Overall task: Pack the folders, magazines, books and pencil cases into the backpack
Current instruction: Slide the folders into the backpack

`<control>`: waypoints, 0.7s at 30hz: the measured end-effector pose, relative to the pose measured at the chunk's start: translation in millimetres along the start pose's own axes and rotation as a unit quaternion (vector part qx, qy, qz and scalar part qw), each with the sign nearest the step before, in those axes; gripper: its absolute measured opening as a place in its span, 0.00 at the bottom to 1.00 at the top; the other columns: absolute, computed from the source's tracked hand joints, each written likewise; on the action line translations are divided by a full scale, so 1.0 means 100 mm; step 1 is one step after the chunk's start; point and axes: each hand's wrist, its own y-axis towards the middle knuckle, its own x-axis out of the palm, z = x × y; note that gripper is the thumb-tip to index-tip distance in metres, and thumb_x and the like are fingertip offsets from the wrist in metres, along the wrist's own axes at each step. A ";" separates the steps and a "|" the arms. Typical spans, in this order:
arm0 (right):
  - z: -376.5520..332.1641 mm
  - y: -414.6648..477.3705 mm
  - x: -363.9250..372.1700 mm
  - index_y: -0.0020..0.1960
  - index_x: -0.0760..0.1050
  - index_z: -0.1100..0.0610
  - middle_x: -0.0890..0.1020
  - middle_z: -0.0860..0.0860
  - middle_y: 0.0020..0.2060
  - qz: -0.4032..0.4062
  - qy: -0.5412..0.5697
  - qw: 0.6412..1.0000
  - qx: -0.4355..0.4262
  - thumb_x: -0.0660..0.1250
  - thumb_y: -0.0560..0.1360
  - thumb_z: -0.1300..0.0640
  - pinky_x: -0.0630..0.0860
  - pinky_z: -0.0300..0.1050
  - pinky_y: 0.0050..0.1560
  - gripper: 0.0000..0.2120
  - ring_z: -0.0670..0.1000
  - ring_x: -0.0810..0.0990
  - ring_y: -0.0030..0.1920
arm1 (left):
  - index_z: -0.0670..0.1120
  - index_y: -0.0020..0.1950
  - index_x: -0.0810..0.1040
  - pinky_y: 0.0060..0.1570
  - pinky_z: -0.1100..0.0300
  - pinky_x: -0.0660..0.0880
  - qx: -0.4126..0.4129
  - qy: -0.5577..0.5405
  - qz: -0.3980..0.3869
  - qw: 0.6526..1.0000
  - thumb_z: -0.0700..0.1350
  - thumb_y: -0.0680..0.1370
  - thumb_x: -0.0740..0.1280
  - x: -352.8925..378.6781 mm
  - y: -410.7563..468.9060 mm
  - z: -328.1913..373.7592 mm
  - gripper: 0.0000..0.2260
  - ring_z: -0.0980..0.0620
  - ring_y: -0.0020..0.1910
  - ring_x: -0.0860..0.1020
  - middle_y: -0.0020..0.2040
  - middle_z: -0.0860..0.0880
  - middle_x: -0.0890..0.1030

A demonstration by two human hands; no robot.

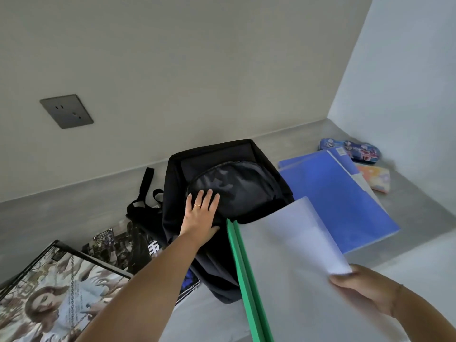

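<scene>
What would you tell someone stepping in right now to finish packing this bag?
Left hand: flat, fingers straight, pressing on the grey lining of the black fabric backpack.
Right hand: grips the green-spined folder with pale translucent cover, aimed at the bag's opening.
Done: nothing visibly packed yet.
Left: that folder; the blue plastic folders right of the bag; the blue printed pencil case and orange pencil case beyond them; the glossy magazines left of it, one partly under the bag.
</scene>
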 end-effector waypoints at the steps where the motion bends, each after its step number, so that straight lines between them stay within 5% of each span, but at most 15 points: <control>1: 0.00 -0.02 0.01 0.52 0.79 0.66 0.84 0.64 0.44 -0.002 0.001 1.000 0.000 0.67 0.75 0.62 0.77 0.43 0.37 0.09 0.57 0.82 0.38 | 0.47 0.78 0.41 0.76 0.42 0.45 0.002 -0.003 -0.008 1.000 0.59 0.77 0.61 0.02 0.03 -0.01 0.39 0.42 0.78 0.45 0.79 0.44 0.46; 6: 0.00 -0.03 0.05 0.53 0.80 0.64 0.84 0.64 0.48 -0.011 -0.002 1.000 0.001 0.72 0.70 0.59 0.78 0.44 0.41 0.13 0.58 0.83 0.42 | 0.44 0.78 0.45 0.76 0.44 0.51 0.021 -0.001 -0.050 0.999 0.51 0.77 0.65 0.10 0.14 -0.02 0.38 0.41 0.77 0.50 0.78 0.42 0.51; 17: -0.29 0.01 0.36 0.55 0.79 0.62 0.84 0.61 0.51 -0.073 -0.013 0.997 0.027 0.69 0.73 0.63 0.79 0.51 0.53 0.11 0.60 0.83 0.50 | 0.46 0.77 0.59 0.69 0.58 0.63 0.032 -0.153 0.074 0.985 0.43 0.80 0.60 -0.22 0.12 -0.15 0.25 0.48 0.71 0.67 0.73 0.48 0.69; 21: -0.46 0.04 0.53 0.49 0.79 0.59 0.86 0.54 0.42 -0.052 -0.034 0.998 0.020 0.68 0.75 0.58 0.81 0.43 0.44 0.06 0.52 0.84 0.40 | 0.47 0.75 0.63 0.60 0.56 0.71 0.018 -0.175 0.074 0.982 0.42 0.80 0.61 -0.31 0.08 -0.15 0.23 0.46 0.62 0.76 0.64 0.47 0.78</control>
